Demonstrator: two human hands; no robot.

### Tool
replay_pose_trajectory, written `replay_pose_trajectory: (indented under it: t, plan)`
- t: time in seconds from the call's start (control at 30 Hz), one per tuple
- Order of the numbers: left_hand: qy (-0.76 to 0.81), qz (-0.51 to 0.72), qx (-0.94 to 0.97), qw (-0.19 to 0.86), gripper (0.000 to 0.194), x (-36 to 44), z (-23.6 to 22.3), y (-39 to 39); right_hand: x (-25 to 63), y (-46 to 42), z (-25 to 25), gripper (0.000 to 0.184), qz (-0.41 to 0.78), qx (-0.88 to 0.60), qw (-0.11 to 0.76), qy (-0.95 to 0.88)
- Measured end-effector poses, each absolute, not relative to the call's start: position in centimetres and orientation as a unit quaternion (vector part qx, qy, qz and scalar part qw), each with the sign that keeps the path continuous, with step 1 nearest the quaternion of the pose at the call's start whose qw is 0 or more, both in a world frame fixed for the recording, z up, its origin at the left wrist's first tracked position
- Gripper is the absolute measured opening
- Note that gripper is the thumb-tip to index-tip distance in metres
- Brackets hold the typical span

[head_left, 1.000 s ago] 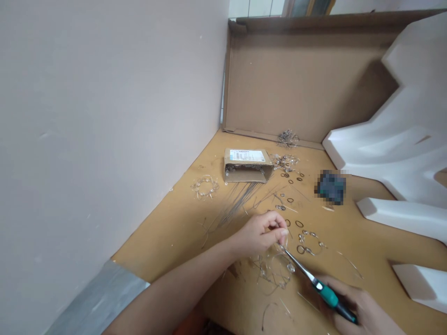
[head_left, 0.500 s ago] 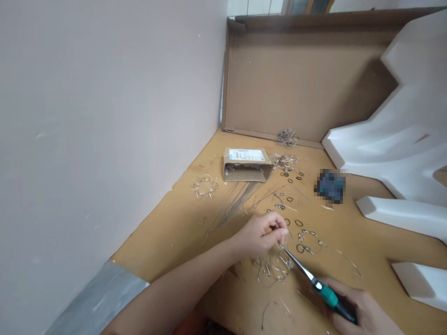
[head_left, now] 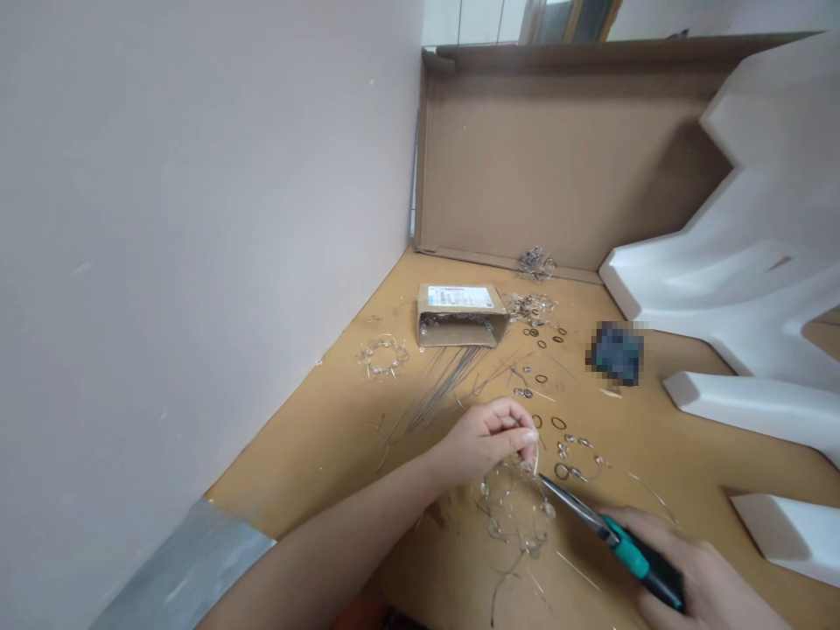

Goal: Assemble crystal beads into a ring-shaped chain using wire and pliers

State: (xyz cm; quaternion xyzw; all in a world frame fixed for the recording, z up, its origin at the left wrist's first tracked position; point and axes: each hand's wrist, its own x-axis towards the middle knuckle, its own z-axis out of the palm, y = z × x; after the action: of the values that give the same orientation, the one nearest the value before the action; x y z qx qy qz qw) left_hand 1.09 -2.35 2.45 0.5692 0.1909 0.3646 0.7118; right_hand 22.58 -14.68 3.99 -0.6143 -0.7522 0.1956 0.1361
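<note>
left hand [head_left: 489, 437] pinches beaded wire loop [head_left: 518, 507], lifted since | right hand [head_left: 689, 582] grips pliers [head_left: 610, 538], tip seemingly withdrawn

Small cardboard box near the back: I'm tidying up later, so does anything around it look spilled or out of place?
Yes. The small cardboard box lies on its side, opening forward, with thin wires fanned out before it and small rings scattered loose on the table.
</note>
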Motion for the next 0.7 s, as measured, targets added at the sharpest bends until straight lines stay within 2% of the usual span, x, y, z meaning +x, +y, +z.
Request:
replay_pose_trajectory:
  t: [0.7]
  plan:
    - [0.197,0.328,0.568,0.728,0.028,0.92,2.62,-2.39,22.12,-14.34,4.66,0.056,0.185,-0.590,0.114,-0.778]
